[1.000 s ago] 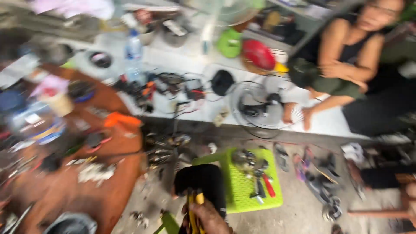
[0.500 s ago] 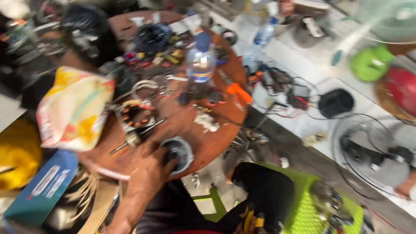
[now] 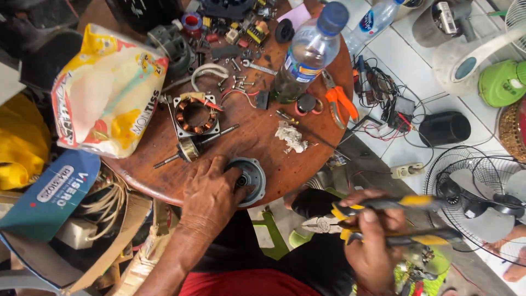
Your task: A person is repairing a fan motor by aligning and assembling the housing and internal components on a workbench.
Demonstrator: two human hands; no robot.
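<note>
We record a motor teardown in hand. Our left hand (image 3: 211,194), fingers curled, grips the round grey metal motor end cover (image 3: 249,178) at the near edge of the round wooden table (image 3: 257,137). Our right hand (image 3: 372,241) clasps yellow-handled pliers (image 3: 394,219). Beside lie the copper-wound stator (image 3: 195,115) and rotor shaft (image 3: 192,147); seating the pliers' jaws on the cover seems required next.

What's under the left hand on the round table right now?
The left hand rests on a round grey motor cover at the edge of the wooden table. Its dark centre hole shows; the cover's left part is hidden beneath the fingers.
</note>
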